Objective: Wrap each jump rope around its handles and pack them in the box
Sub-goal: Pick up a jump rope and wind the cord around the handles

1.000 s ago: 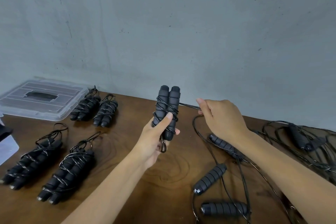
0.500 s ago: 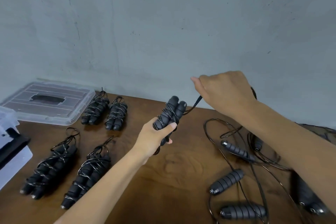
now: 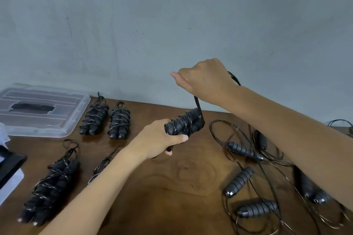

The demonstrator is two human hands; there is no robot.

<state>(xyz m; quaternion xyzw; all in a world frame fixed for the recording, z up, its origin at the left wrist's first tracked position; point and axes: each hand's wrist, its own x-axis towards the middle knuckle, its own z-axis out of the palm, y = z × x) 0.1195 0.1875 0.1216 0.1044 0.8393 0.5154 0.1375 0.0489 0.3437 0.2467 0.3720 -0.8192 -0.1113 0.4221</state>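
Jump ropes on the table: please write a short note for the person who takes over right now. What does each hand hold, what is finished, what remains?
Left hand: grips the handle pair, partly wrapped.
Right hand: pulls the cord up from that pair.
Done: four wrapped bundles lie on the table, two near the clear lid, e.g., and two nearer, e.g..
Left: finish this wrap; wrap the loose ropes on the right; pack everything, nothing is packed yet as far as visible.

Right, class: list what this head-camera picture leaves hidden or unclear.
- Fourth wrapped black rope bundle: mostly behind the left forearm.
- Clear plastic box: cut off by the left edge.
- Black foam handles at right: partly under the right forearm.
- Rope end: hidden inside the right hand.
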